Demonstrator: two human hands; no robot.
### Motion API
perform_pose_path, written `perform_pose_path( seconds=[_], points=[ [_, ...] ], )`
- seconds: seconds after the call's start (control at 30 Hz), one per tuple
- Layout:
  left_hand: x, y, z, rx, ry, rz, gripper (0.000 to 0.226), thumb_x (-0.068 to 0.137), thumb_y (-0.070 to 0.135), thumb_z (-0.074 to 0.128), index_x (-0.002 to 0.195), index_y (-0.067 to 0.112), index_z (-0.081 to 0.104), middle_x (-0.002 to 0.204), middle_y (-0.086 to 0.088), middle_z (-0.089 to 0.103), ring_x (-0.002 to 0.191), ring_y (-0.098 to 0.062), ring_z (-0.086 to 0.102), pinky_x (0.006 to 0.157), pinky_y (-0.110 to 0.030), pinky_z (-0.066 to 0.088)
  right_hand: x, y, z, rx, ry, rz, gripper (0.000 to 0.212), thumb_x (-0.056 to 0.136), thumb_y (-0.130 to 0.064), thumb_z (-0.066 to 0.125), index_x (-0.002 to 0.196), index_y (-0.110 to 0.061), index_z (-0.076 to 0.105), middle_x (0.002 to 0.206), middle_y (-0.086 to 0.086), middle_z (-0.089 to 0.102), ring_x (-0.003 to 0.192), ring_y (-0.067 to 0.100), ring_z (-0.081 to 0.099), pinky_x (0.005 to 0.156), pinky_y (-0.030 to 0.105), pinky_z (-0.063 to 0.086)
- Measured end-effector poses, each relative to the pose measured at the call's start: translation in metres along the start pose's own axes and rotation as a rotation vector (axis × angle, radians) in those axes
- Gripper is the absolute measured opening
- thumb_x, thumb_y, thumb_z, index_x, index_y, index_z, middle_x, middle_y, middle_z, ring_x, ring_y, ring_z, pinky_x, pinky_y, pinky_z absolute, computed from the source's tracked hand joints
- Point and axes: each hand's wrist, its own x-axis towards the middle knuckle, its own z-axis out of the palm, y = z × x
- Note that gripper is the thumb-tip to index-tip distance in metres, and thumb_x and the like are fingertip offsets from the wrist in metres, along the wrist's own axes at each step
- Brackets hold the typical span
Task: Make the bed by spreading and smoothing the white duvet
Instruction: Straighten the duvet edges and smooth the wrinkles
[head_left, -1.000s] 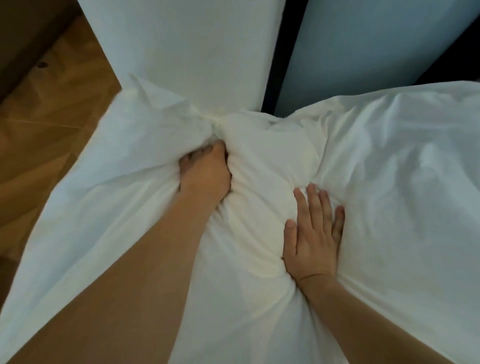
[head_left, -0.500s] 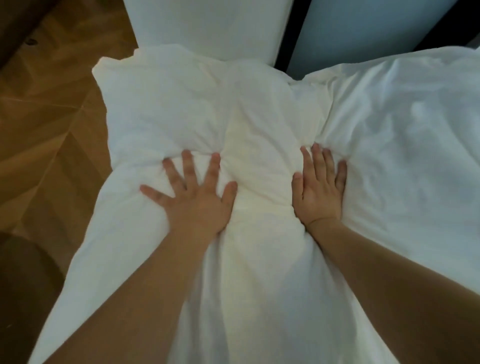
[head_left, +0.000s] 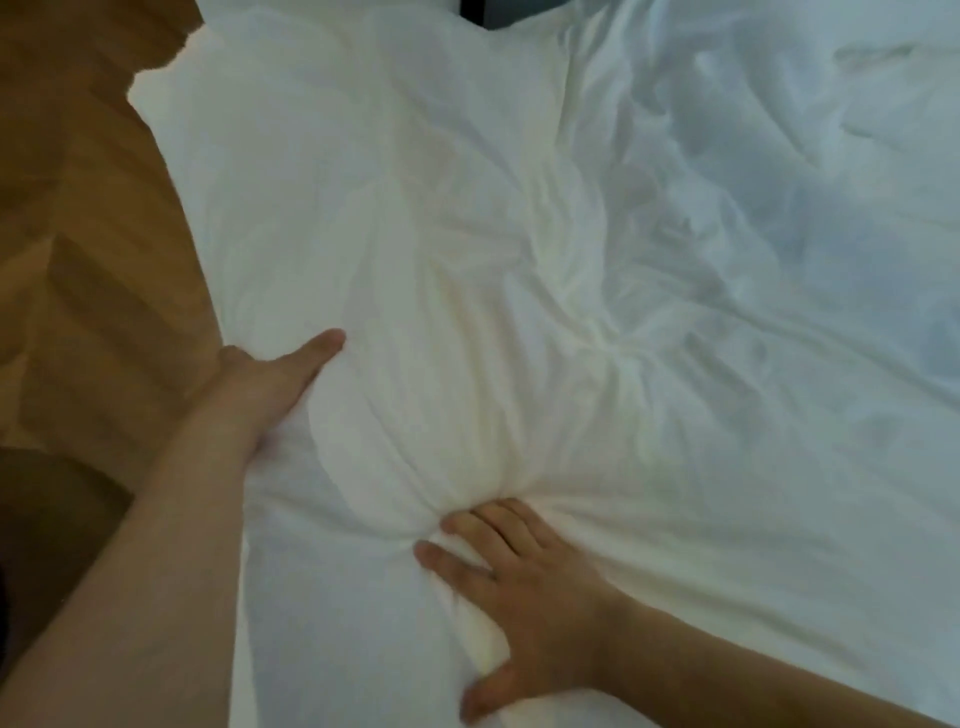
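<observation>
The white duvet (head_left: 597, 260) fills most of the head view, rumpled, with creases running toward a puffed bulge in the middle. Its left corner (head_left: 156, 88) hangs over the floor. My left hand (head_left: 265, 384) holds the duvet's left edge, thumb lying on top and fingers hidden beneath the edge. Near the lower middle, my right hand (head_left: 524, 603) has its fingers curled into the cloth. A bunched fold sits between its thumb and fingers.
A wooden herringbone floor (head_left: 78, 249) lies to the left of the bed. A dark shape (head_left: 47, 519) sits at the lower left by my forearm. A narrow dark gap (head_left: 470, 8) shows at the top edge.
Both hands lay flat with spread fingers on the duvet. Now the left hand has slid out to the left edge and taken hold, and the right hand has drawn back toward me, bunching cloth.
</observation>
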Motion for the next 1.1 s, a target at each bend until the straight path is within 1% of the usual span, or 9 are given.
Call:
perform_pose_path(
  seconds=[0.17,0.3,0.37,0.43,0.53,0.67,0.87,0.97,1.1],
  points=[
    [-0.023,0.023,0.011,-0.064,0.012,0.198,0.114,0.045,0.074,0.076,0.138,0.015,0.047,0.138,-0.009,0.053,0.117,-0.028,0.056,0.093,-0.034,0.048,0.019,-0.034,0.009,-0.145,-0.007,0.109,0.127,0.046,-0.084,0.061,0.142,-0.004,0.042,0.134,0.021,0.044,0.121,0.043,0.042,0.11,0.064,0.029],
    [-0.054,0.049,0.045,0.126,-0.133,0.273,0.115,0.07,0.065,0.07,0.153,0.034,-0.003,0.154,-0.006,0.021,0.131,-0.034,0.038,0.104,-0.047,0.041,0.03,-0.053,0.004,-0.217,0.019,0.193,0.092,0.065,-0.052,0.068,0.136,0.001,0.046,0.12,0.02,0.046,0.106,0.039,0.045,0.105,0.064,0.034],
    [-0.063,0.057,0.045,0.076,-0.193,0.255,0.11,0.078,0.048,0.072,0.152,0.039,-0.009,0.144,0.0,0.035,0.108,-0.03,0.054,0.087,-0.046,0.052,0.024,-0.049,0.0,-0.201,0.075,0.137,0.064,0.07,-0.039,0.064,0.123,-0.004,0.057,0.108,0.016,0.055,0.095,0.036,0.053,0.098,0.058,0.043],
    [-0.077,0.063,0.039,0.073,-0.165,0.294,0.1,0.086,0.03,0.065,0.152,0.04,-0.009,0.124,0.005,0.043,0.086,-0.028,0.058,0.066,-0.039,0.054,0.013,-0.035,-0.008,-0.051,0.107,-0.005,0.042,0.069,-0.033,0.064,0.105,-0.012,0.063,0.095,0.01,0.061,0.082,0.032,0.058,0.085,0.045,0.051],
    [-0.107,0.086,0.046,0.114,-0.093,0.468,0.093,0.088,0.021,0.058,0.152,0.038,-0.008,0.127,-0.002,0.049,0.093,-0.03,0.056,0.072,-0.037,0.052,-0.011,0.001,-0.04,0.323,0.079,-0.028,0.039,0.07,-0.029,0.069,0.107,-0.017,0.063,0.097,0.006,0.063,0.086,0.031,0.061,0.074,0.035,0.05],
    [-0.165,0.159,0.076,-0.022,-0.135,0.625,0.092,0.091,0.019,0.055,0.153,0.031,-0.011,0.146,-0.004,0.038,0.106,-0.023,0.048,0.085,-0.03,0.041,-0.064,0.056,-0.087,0.589,0.187,0.188,0.04,0.076,-0.018,0.072,0.115,-0.018,0.064,0.114,-0.002,0.066,0.107,0.017,0.06,0.091,0.029,0.045],
    [-0.296,0.28,0.156,0.04,-0.264,0.768,0.095,0.093,0.026,0.052,0.15,0.025,-0.024,0.152,-0.011,0.027,0.125,-0.031,0.04,0.1,-0.037,0.039,-0.207,0.185,-0.14,1.15,0.156,0.526,0.039,0.066,0.011,0.06,0.1,-0.006,0.068,0.098,0.008,0.071,0.088,0.014,0.064,0.083,0.034,0.053],
    [-0.366,0.344,0.232,0.07,-0.295,0.892,0.088,0.092,0.018,0.05,0.153,0.024,-0.013,0.134,-0.011,0.04,0.106,-0.03,0.049,0.089,-0.036,0.048,-0.312,0.258,-0.146,1.267,0.302,0.666,0.05,0.055,0.005,0.053,0.104,0.007,0.064,0.1,0.023,0.068,0.089,0.023,0.063,0.084,0.038,0.047],
    [-0.471,0.434,0.378,0.172,-0.311,1.037,0.069,0.094,0.013,0.046,0.152,0.008,0.009,0.137,-0.016,0.045,0.099,-0.019,0.041,0.082,-0.029,0.036,-0.468,0.353,-0.156,1.39,0.59,0.891,0.032,0.083,0.014,0.047,0.099,-0.004,0.069,0.088,0.005,0.072,0.079,0.017,0.066,0.07,0.028,0.053]
  ],
)
